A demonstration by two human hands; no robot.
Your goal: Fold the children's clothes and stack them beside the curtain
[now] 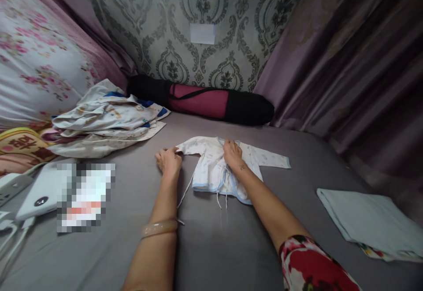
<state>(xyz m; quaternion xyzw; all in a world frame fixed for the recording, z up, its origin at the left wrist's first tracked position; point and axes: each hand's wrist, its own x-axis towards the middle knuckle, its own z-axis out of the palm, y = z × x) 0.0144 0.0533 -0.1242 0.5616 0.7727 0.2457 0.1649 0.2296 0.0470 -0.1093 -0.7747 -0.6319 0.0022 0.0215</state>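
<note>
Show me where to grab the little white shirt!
Maybe pinch the white shirt at its blue-edged cuff, coming from the right: the sleeve there lies flat and uncovered. The left hand is at the other sleeve, the right hand at the collar.

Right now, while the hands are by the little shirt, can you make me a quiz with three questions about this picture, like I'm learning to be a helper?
1. True or false: the left hand is at the end of one sleeve of the white shirt.
2. What colour is the edging on the bottom of the white shirt? A) red, B) light blue, C) black.
3. Fill in the blank: the long bag by the patterned wall is black and ____.

Key: 1. True. 2. B, light blue. 3. Dark pink.
</note>
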